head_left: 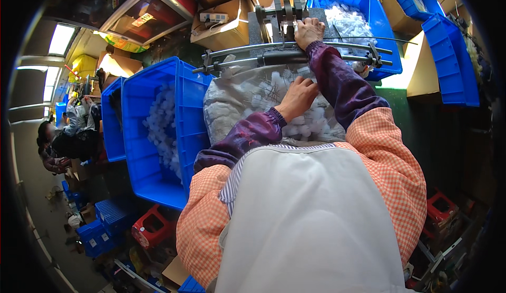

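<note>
My left hand (298, 99) is over a heap of small white plastic pieces (303, 129) spread on a pale cloth (221, 100). Its fingers are bent down among the pieces, and what lies under the fingertips is hidden. Some of the pieces have thin metal pins. Farther ahead, my right hand (309, 32) is at a small dark bench machine (284, 19) with round wheels. The right fingers are curled closed against its front, and anything in them is too small to make out. Purple sleeve covers reach both wrists.
A metal rail (247, 50) with a dark padded bar crosses before the machine. Blue bins of white pieces stand at left (153, 172) and far right (379, 56). Beyond are a cardboard box (226, 32) and red stools (153, 227). Another person (52, 145) is far left.
</note>
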### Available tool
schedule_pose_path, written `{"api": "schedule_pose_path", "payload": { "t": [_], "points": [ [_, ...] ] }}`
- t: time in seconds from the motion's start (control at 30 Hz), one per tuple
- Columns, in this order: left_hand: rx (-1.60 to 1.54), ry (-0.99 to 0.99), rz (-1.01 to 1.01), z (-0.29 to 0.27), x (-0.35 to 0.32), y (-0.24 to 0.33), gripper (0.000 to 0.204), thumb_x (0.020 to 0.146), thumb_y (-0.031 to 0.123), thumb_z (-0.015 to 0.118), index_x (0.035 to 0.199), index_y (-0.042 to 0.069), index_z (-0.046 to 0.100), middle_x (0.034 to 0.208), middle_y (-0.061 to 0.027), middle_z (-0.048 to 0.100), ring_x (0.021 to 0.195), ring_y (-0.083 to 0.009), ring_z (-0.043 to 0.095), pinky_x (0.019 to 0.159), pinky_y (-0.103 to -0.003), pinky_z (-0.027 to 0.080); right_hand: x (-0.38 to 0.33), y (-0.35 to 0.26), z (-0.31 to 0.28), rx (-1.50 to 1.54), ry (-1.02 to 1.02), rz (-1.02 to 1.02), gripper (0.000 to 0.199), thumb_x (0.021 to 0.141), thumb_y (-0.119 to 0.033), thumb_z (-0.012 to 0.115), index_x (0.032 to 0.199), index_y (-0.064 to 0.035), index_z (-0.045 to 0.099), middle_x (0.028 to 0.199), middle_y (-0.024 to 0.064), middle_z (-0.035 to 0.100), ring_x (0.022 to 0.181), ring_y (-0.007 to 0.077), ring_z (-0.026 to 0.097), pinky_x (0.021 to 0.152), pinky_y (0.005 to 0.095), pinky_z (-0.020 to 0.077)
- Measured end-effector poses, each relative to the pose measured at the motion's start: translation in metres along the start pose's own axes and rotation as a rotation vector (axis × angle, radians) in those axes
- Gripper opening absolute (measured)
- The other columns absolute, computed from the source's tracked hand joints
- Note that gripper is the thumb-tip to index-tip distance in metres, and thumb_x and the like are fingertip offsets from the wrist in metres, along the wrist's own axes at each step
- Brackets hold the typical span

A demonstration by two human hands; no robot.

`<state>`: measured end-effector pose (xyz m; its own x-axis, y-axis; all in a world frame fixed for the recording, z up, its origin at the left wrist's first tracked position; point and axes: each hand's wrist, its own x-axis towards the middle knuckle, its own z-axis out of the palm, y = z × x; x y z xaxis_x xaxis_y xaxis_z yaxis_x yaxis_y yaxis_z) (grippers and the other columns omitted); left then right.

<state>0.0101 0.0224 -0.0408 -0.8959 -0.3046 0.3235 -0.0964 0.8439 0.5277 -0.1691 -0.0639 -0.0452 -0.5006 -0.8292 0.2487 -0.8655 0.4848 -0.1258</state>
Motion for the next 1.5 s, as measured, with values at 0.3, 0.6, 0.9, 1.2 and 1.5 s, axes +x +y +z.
{"api": "schedule_pose_path", "payload": {
  "t": [0.3,0.6,0.9,1.2,1.5],
  "points": [
    [-0.241,0.3,-0.043,-0.026,0.012,0.009,0.018,0.077,0.007,0.061,0.094,0.007,0.057,0.078,-0.0079,0.055,0.069,-0.0215,0.051,0.062,-0.032,0.043,0.009,0.07,-0.003,0.105,-0.058,0.053,0.025,0.078,-0.023,0.05,0.096,-0.0109,0.061,0.108,0.0115,0.056,0.102,0.0313,0.054,0.086,0.045,0.0388],
    [-0.496,0.284,-0.233,-0.034,0.023,0.015,0.02,0.076,0.006,0.064,0.092,0.003,0.052,0.073,-0.0068,0.062,0.068,-0.013,0.063,0.057,-0.023,0.047,0.027,0.115,-0.049,-0.001,-0.052,0.348,0.037,0.08,-0.025,0.051,0.11,-0.0036,0.052,0.11,0.0214,0.056,0.1,0.0329,0.057,0.082,0.041,0.0463],
    [-0.455,0.365,-0.324,-0.04,0.038,0.004,0.025,0.08,0.012,0.063,0.099,0.0,0.051,0.082,-0.0114,0.065,0.068,-0.0168,0.065,0.06,-0.025,0.05,-0.057,0.089,-0.087,1.145,-0.933,-0.262,0.036,0.088,-0.025,0.055,0.117,-0.0027,0.054,0.091,0.0008,0.06,0.081,0.0075,0.052,0.075,0.0234,0.044],
    [0.107,-0.538,-0.123,0.004,-0.017,-0.012,0.027,0.071,0.014,0.064,0.096,0.003,0.06,0.089,-0.0149,0.061,0.09,-0.0308,0.057,0.077,-0.04,0.045,0.014,0.066,-0.001,0.2,0.101,-0.161,0.018,0.079,-0.015,0.054,0.094,-0.0088,0.06,0.093,0.0104,0.059,0.094,0.0297,0.054,0.08,0.0388,0.0452],
    [0.211,-0.412,-0.095,-0.017,-0.015,-0.004,0.023,0.067,0.014,0.067,0.087,0.004,0.062,0.089,-0.0155,0.058,0.085,-0.0327,0.057,0.075,-0.038,0.046,0.019,0.056,0.011,0.085,0.072,-0.179,0.014,0.081,-0.019,0.052,0.09,-0.0121,0.059,0.095,0.0055,0.057,0.098,0.0255,0.05,0.083,0.0378,0.0424]
  ]
}}
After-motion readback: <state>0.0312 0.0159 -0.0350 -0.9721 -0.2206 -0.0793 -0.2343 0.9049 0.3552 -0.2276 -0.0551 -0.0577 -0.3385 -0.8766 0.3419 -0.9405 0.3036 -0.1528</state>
